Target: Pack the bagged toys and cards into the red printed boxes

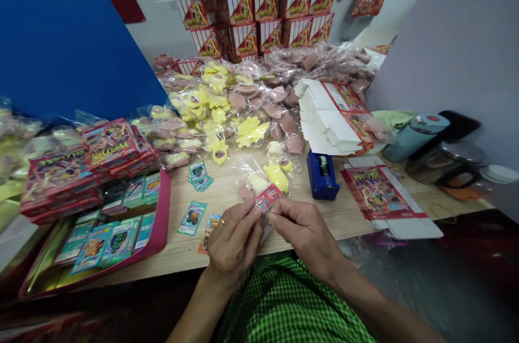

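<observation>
My left hand (234, 240) and my right hand (304, 229) pinch a small red printed card (266, 198) between them, just above the wooden table (239, 248). A strip of clear plastic seems to hang below the card. Left of my left hand lie loose trading cards (192, 218). Just beyond my fingers, a yellow toy in clear plastic (276, 177) rests on the tabletop. A larger heap of bagged yellow and pink toys (251, 116) spreads behind it.
A pink tray of cards (160, 224) sits at the left, below stacked red boxes (89, 159). To the right are a blue tape dispenser (322, 174), a flat red carton (381, 194), a folded box (332, 116) and a teal flask (416, 138). Boxes stack high behind.
</observation>
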